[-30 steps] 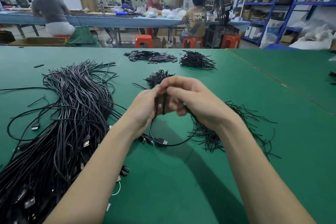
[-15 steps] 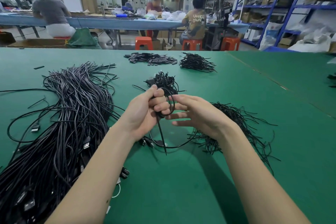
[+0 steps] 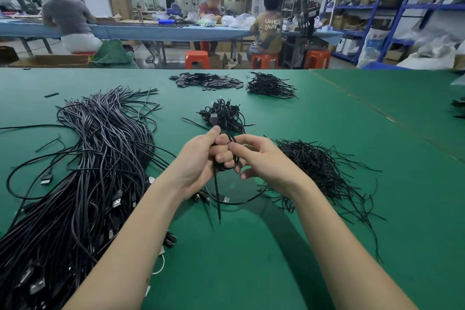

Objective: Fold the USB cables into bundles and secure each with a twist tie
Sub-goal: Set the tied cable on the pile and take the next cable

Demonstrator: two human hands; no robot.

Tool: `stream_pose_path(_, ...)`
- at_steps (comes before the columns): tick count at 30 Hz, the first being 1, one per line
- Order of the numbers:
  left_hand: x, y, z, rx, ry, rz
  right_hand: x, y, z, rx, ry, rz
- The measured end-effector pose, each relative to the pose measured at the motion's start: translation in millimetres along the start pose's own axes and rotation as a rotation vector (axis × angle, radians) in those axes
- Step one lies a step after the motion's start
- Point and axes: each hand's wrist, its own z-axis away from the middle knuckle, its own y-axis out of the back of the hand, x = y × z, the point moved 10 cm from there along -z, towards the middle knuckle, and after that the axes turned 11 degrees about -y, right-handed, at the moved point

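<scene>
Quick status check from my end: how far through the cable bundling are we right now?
Early days, I'd judge. Done: a small heap of tied bundles lies just beyond the hands. In hand: the left hand grips a folded cable while the right hand works at it; one end hangs loose, so it is not yet secured. Left: the big pile of loose USB cables on the left, with twist ties heaped on the right.

Both hands curled, fingertips meeting, forearms extended.
</scene>
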Motion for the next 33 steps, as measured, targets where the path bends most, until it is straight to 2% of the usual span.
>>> stream_pose_path(6, 23.9, 23.2, -2.5, 0.108, -0.201, -0.735, -2.8, 10.6, -2.0, 0.064, 0.023, -0.179)
stream_pose_path(10, 14.8, 16.9, -1.5, 0.139, -0.214, -0.883, -3.8, 22.7, -1.9, 0.243, 0.076, -0.219)
stream_pose_path(12, 6.5, 12.5, -1.3, 0.098, -0.170, -0.884, -3.6, 25.1, 0.4, 0.294, 0.086, -0.212)
stream_pose_path(14, 1.7, 8.5, 0.4, 0.077, -0.136, -0.758, -7.7, 25.0, 3.8, 0.307, 0.111, -0.158)
stream_pose_path(17, 4.5, 0.3, 4.0, 0.030, -0.150, -0.698, -19.1, 23.5, 8.8, 0.314, 0.151, 0.033)
stream_pose_path(19, 7.7, -4.4, 3.7, 0.011, -0.166, -0.752, -24.9, 23.9, 11.2, 0.324, 0.168, 0.106)
stream_pose_path(23, 18.6, -10.3, 3.3, 0.054, -0.264, -1.087, -30.0, 25.7, 12.6, 0.370, 0.187, 0.099)
stream_pose_path(25, 16.3, -15.7, 3.1, 0.026, -0.296, -1.146, -29.2, 32.7, 13.0, 0.432, 0.189, 0.100)
stream_pose_path(28, -2.6, -14.8, -1.4, -0.064, -0.181, -0.959, -20.9, 41.3, 8.3, 0.433, 0.157, 0.043)
stream_pose_path(30, -14.1, -10.1, -4.6, -0.064, -0.099, -0.749, -14.1, 38.4, 1.1, 0.337, 0.113, -0.062)
stream_pose_path(32, -17.9, -4.2, -6.6, -0.019, -0.087, -0.704, -8.3, 35.4, -4.2, 0.226, 0.062, -0.173)
stream_pose_path(33, -17.3, 0.3, -6.9, 0.011, -0.095, -0.744, -6.2, 39.1, -6.3, 0.236, 0.041, -0.157)
